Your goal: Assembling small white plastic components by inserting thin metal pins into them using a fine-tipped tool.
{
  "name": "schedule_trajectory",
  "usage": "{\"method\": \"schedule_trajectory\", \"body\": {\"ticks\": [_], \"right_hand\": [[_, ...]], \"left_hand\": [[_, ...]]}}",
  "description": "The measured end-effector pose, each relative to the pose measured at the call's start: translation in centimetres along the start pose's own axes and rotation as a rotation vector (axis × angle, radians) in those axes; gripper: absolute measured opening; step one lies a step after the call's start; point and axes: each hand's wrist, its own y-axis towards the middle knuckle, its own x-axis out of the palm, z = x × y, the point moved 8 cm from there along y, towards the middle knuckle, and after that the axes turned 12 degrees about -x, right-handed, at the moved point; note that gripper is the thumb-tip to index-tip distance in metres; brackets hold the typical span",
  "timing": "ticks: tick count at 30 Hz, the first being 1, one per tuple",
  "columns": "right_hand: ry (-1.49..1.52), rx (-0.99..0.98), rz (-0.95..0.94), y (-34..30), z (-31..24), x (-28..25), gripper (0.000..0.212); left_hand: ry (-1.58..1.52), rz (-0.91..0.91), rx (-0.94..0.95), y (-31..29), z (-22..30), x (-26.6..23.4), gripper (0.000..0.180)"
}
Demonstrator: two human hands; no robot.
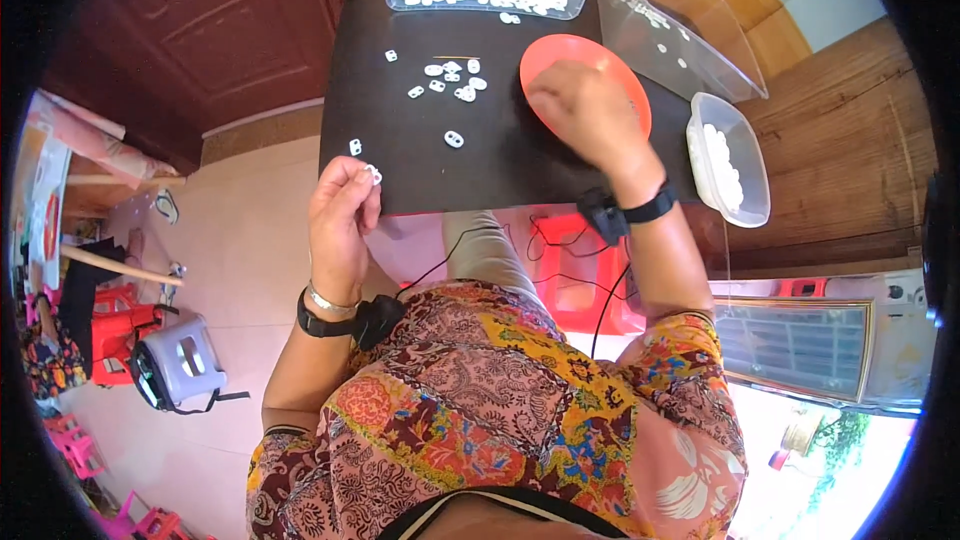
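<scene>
At the near left of the dark table point(400, 120), my left hand point(341, 205) pinches a small white two-holed plastic piece point(375, 175) between thumb and fingers. A similar loose piece point(355, 147) lies just beyond those fingertips. My right hand point(590, 115) is over the orange plate point(541, 53), its fingers curled together and slightly blurred. What they hold, if anything, and much of the plate's inside are hidden. Another white piece point(454, 140) lies between the two hands. Farther off, several more pieces point(464, 93) are grouped near a thin yellowish stick point(456, 57).
A clear bin point(398, 0) full of white pieces stands at the far edge. Behind the plate is a transparent lid or tray point(720, 65) with a few small pieces. A clear tub point(757, 175) with white contents sits at the right. Black cables point(440, 268) hang from my wrist devices.
</scene>
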Motion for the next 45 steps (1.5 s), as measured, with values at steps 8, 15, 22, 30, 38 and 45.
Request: {"method": "schedule_trajectory", "body": {"ticks": [8,15,22,30,38,45], "right_hand": [[-0.144,0.084,-0.189,0.8,9.5,0.1,0.012],[-0.249,-0.158,-0.429,2.0,8.5,4.3,0.011],[-0.3,-0.243,-0.495,2.6,7.6,5.2,0.013],[-0.305,-0.122,-0.713,3.5,7.9,6.3,0.017],[0.03,0.158,-0.407,1.2,11.3,3.3,0.011],[0.366,0.368,-0.083,0.0,10.2,-1.3,0.017]], "left_hand": [[0.626,-0.571,0.032,-5.2,-0.9,7.3,0.012],[0.975,-1.003,0.158,-9.9,-2.5,8.9,0.007],[1.062,-1.144,0.078,-10.9,-3.8,7.2,0.01],[1.203,-1.216,0.044,-11.5,-4.1,7.3,0.012],[0.904,-0.78,-0.084,-7.5,-3.8,4.2,0.02],[0.362,-0.325,-0.182,-2.9,-2.6,1.4,0.016]]}}
